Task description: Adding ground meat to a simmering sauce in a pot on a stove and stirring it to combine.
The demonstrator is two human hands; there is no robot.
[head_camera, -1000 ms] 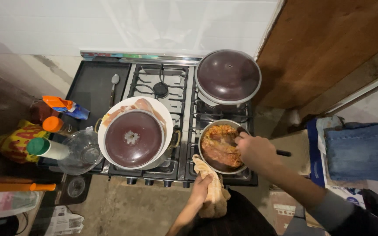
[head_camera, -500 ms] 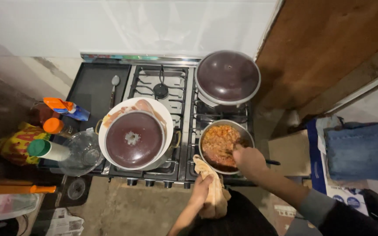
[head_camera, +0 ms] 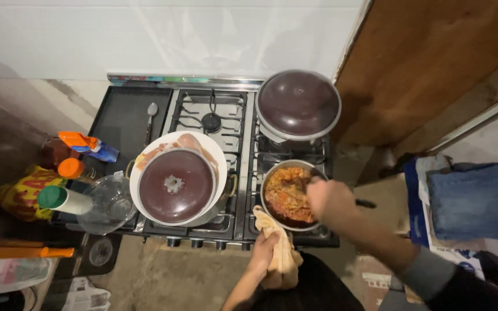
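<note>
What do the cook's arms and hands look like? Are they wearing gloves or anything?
No gloves: both the left hand and the right hand are bare, with no rings or watch that I can make out. The right arm has a grey sleeve pushed back toward the elbow. The left forearm shows no sleeve.

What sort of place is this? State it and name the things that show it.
Most likely a home kitchen. A gas stove stands against a white wall, a pan of reddish food sits on its front burner under the right hand, and a lidded pot stands behind it. The left hand holds a cloth.
</note>
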